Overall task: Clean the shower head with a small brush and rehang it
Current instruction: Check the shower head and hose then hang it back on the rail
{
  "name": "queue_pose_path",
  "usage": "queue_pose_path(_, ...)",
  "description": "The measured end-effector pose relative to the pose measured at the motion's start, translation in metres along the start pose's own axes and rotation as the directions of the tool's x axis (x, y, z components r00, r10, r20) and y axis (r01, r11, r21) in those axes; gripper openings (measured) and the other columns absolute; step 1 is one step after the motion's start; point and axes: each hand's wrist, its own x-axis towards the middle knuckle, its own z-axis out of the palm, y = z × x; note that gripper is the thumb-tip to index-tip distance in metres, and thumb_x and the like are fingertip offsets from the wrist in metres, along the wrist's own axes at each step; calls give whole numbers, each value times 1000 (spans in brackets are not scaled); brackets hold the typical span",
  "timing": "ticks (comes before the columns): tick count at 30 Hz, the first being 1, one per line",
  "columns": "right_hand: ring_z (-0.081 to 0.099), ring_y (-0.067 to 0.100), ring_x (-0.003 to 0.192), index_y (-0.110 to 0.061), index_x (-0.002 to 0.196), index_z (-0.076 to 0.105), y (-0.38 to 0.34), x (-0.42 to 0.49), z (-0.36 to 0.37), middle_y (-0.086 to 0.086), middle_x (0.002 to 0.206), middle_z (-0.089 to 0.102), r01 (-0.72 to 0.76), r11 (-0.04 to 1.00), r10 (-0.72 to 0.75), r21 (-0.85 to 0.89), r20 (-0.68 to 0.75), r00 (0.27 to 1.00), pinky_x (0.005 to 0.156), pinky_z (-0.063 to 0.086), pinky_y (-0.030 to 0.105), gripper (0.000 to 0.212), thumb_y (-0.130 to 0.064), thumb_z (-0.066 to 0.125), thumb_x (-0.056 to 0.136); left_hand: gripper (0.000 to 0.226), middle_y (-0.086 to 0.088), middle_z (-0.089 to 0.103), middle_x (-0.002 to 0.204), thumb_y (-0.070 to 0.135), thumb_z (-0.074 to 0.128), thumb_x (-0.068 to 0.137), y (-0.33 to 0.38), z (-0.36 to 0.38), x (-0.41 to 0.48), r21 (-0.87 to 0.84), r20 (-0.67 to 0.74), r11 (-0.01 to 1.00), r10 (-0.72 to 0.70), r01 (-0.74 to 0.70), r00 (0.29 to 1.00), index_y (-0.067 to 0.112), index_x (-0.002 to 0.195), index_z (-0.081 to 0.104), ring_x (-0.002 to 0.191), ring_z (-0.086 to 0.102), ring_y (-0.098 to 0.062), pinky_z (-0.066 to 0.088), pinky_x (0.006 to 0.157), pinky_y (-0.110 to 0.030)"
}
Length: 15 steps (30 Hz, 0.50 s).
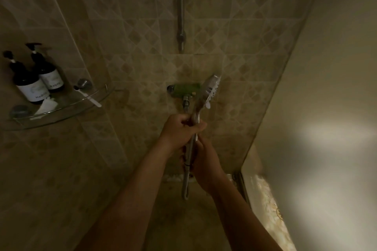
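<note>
Shower head (pixel 213 85) is held up in a dim cubicle, its pale nozzle face turned to the right, just right of a green mixer valve (pixel 185 88) on the tiled wall (pixel 126 26). A frosted glass panel (pixel 306 67) closes the right side. A metal riser pipe (pixel 180 16) runs up the wall above the valve.

The left hand (pixel 180 126) grips the head's handle, fingers curled tightly round it. Just below, the right hand (pixel 205 162) wraps round the metal hose (pixel 186 177), which hangs from the handle and loops near the floor. A thin pale stick shows between the two hands; what it is cannot be told.

At left, well apart from the hands, a glass corner shelf (pixel 67 113) carries two dark pump bottles with pale labels, one nearer the shelf's front (pixel 27 83), one behind (pixel 49 73), standing upright and touching or nearly so. Their dark walls hide how full they are. A crumpled white scrap (pixel 47 106) lies in front of them, and a small brush (pixel 88 96) with a white handle lies on the shelf, its handle end jutting over the front rim.
</note>
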Motion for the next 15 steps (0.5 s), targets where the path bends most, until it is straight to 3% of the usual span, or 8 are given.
queue_pose_path(2, 54, 16, 65, -9, 102, 60, -1, 4, -3, 6, 82, 59, 16, 998, -14, -60, 29, 999, 57, 44, 30, 30, -34, 46, 91, 23, 6, 75, 72, 39, 83, 68, -5, 1, 11, 118, -64, 993, 40, -32, 997, 21, 80, 76, 67, 72, -6, 57, 62, -25)
queue_pose_path(5, 51, 15, 60, -10, 93, 55, -3, 17, -5, 6, 76, 55, 40, 987, -39, -156, 10, 999, 52, 41, 29, 10, -9, 49, 86, 33, 7, 71, 61, 51, 84, 59, -10, 5, 26, 300, -166, 952, 118, -64, 979, 22, 67, 71, 57, 67, -2, 57, 59, -27)
queue_pose_path(8, 47, 14, 53, -12, 82, 54, -3, 32, -10, 3, 68, 51, 0, 973, -15, -232, -65, 998, 50, 38, 28, 4, -9, 56, 80, 49, 6, 66, 56, 62, 81, 55, -15, 13, 39, 374, -190, 927, 115, -37, 975, 18, 62, 62, 54, 65, -8, 54, 55, -29)
queue_pose_path(11, 43, 10, 46, -14, 77, 53, -3, 48, -18, 0, 62, 50, -58, 953, 23, -297, -119, 993, 46, 35, 25, 11, -15, 63, 76, 52, 8, 60, 49, 68, 77, 56, -22, 19, 56, 325, -181, 945, 13, 47, 983, 22, 54, 53, 51, 63, -7, 51, 52, -26)
queue_pose_path(15, 42, 9, 39, -13, 77, 51, -2, 76, -28, 1, 57, 49, -129, 948, 61, -289, -233, 971, 40, 34, 22, 17, -14, 65, 86, 39, 9, 66, 68, 59, 72, 72, -40, 27, 82, 168, -90, 980, -92, 106, 992, 23, 70, 59, 65, 66, -7, 49, 55, -19)
